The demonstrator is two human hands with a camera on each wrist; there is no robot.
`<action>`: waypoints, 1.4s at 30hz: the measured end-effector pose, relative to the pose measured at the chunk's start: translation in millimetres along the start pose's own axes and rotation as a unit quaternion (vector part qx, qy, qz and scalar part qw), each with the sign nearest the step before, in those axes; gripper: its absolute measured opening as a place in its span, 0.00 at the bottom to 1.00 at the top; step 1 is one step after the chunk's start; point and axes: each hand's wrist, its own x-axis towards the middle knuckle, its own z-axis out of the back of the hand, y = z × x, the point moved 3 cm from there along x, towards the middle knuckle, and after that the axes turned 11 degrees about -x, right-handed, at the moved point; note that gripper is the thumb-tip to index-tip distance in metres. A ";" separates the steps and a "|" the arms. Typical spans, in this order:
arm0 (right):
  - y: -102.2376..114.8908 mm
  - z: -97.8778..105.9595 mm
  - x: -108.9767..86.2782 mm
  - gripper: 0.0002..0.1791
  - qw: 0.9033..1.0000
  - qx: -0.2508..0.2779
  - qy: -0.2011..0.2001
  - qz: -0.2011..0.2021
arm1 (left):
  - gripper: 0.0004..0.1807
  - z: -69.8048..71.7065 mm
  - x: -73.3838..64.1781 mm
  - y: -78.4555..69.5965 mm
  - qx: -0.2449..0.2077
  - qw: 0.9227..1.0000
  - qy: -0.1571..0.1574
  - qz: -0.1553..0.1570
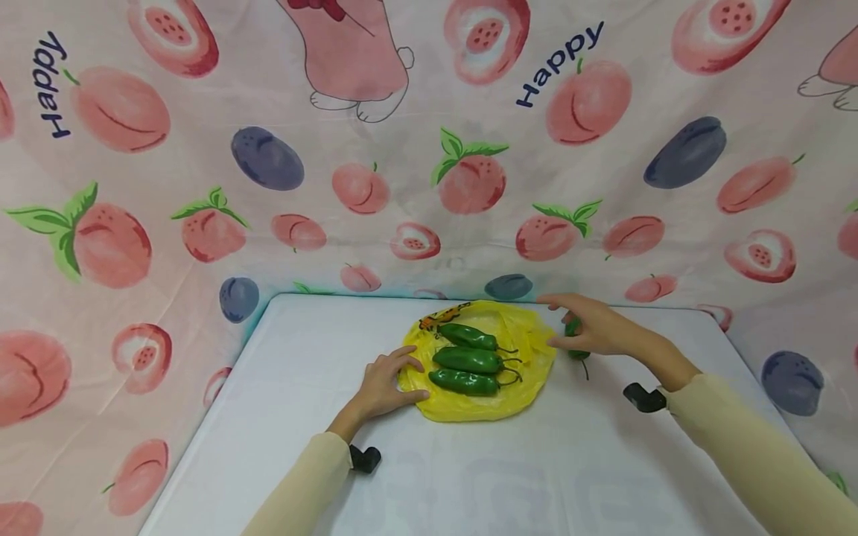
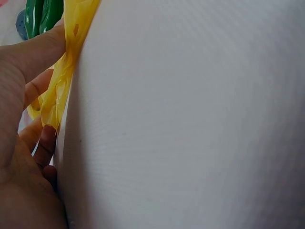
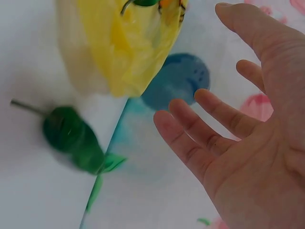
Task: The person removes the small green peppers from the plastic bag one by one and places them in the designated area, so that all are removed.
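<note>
Three glossy green peppers (image 1: pixel 467 360) lie side by side on a crumpled yellow plastic bag (image 1: pixel 489 408), their stems pointing right. At the bag's left edge is my left hand (image 1: pixel 386 383), thumb and fingers spread apart; in the left wrist view its fingertips meet the yellow plastic (image 2: pixel 71 52). My right hand (image 1: pixel 596 325) hovers to the right of the bag with fingers spread and nothing in its grasp. Below it, partly hidden in the head view, another green pepper (image 3: pixel 71 138) lies on the table. The right wrist view shows that pepper apart from the fingers.
The table has a white cover (image 1: pixel 322 327). Behind it and at both sides hangs a pink cloth (image 1: pixel 375 149) printed with fruit. An orange and black patch (image 1: pixel 444 316) shows at the bag's upper left. A black wrist device (image 1: pixel 365 459) sits beside the left sleeve.
</note>
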 end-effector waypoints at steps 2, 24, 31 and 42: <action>7.3 0.3 4.5 0.40 1.000 0.004 -0.001 0.013 | 0.21 0.0 -0.3 0.1 -0.001 1.000 0.001 0.002; 66.5 -21.6 53.1 0.40 0.995 0.053 0.047 0.076 | 0.21 -0.2 0.5 3.2 0.004 1.000 0.001 0.007; 77.8 -34.5 67.4 0.39 0.991 0.063 0.066 0.103 | 0.21 -0.1 0.5 3.2 0.002 1.000 0.004 0.009; 86.8 -51.6 85.1 0.39 0.982 0.090 0.112 0.123 | 0.21 0.0 0.9 4.7 0.006 1.000 0.005 0.005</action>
